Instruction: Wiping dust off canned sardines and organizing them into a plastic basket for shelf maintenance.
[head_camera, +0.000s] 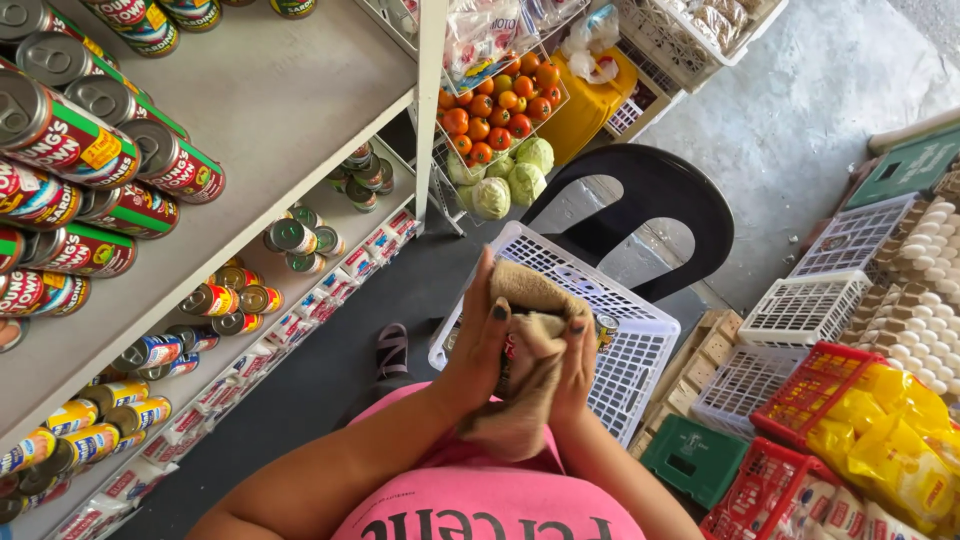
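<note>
A tall white shelf unit is filling the left side, carrying rows of tins lying on their sides. Behind it, a wire rack is holding tomatoes and cabbages. A black plastic chair is standing ahead of the person, and a white plastic basket is resting on its seat. To the right, red baskets of yellow packets, trays of eggs and a green crate are crowding the floor.

Over the near edge of the white basket, the left hand and the right hand are closing around a brown cloth wrapped about a small tin, of which only a sliver of label is showing. Both hands are gripping cloth and tin together, fingers curled over the top.

The tin is probably rigid, fairly heavy for its size and smooth enough to slip; the soft, limp cloth is giving grip. A hold around the curved side, as now, looks soundest. Its long axis seems to be running roughly upright, tilted slightly away, though the cloth is hiding both ends, so which end is pointing up cannot be told.
</note>
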